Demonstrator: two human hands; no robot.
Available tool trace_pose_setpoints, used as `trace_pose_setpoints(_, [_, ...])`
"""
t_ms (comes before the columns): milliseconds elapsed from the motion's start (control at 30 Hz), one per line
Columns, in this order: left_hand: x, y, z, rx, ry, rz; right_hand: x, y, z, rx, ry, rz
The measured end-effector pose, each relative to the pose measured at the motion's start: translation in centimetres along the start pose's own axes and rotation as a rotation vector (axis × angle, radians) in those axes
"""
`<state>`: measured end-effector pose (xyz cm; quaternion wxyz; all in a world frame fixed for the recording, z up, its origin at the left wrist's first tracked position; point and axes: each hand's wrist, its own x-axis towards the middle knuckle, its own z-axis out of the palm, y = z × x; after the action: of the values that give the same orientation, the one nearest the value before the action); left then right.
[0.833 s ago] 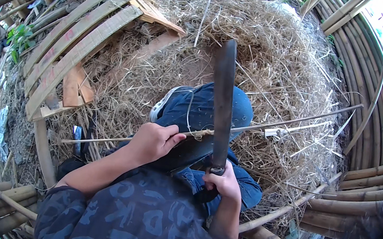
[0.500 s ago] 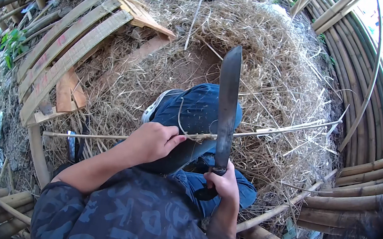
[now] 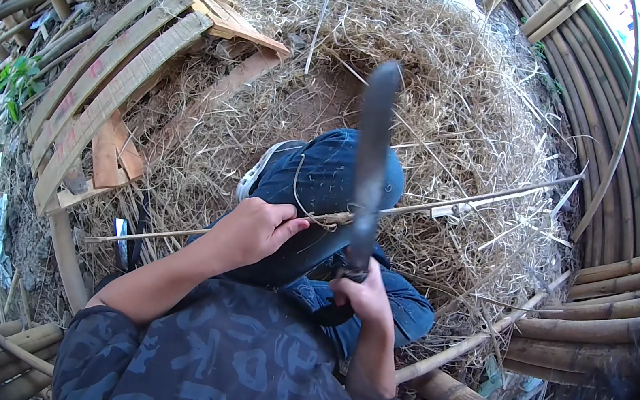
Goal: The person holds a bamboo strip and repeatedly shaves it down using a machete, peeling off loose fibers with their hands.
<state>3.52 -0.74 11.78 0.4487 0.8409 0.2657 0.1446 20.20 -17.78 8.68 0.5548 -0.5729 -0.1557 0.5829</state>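
Note:
A long, thin bamboo strip (image 3: 476, 196) runs from the left side across my bent knee and out to the right. Near its middle, above the knee, my left hand (image 3: 257, 230) is closed around it. A thin curled shaving (image 3: 299, 185) sticks up beside those fingers. In my right hand (image 3: 364, 295) is the dark handle of a machete (image 3: 373, 146), gripped with the long blade pointing away from me. The blade crosses over the strip just right of my left hand and is slightly blurred; whether it touches the strip I cannot tell.
Pale shavings (image 3: 451, 79) cover the ground ahead and to the right. A wooden pallet-like frame (image 3: 98, 87) lies at the left. Stacked bamboo poles (image 3: 591, 132) wall the right side, with thicker poles (image 3: 596, 333) nearer me. A loose pole (image 3: 471, 344) slants at the lower right.
The machete has shifted slightly left and toward my left hand, its blade turning and blurring. The strip's right end has risen a little, and its left end has moved slightly right and down.

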Motion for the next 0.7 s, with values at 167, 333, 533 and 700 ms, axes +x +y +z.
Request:
trace_pose_setpoints(167, [-0.1,-0.3,0.1,-0.055,0.011,-0.014,0.2,-0.1,-0.6,-0.046,0.003,-0.054])
trace_pose_setpoints(333, [0.3,-0.2,-0.1,-0.079,-0.012,-0.042,0.6,0.1,0.5,-0.146,0.002,-0.083])
trace_pose_setpoints(533, [0.6,-0.7,-0.5,-0.196,-0.121,-0.159,0.9,-0.5,-0.5,-0.038,0.082,-0.107])
trace_pose_setpoints(700, [0.3,-0.9,-0.7,-0.123,-0.107,-0.157,0.7,-0.8,0.8,-0.234,0.071,-0.191])
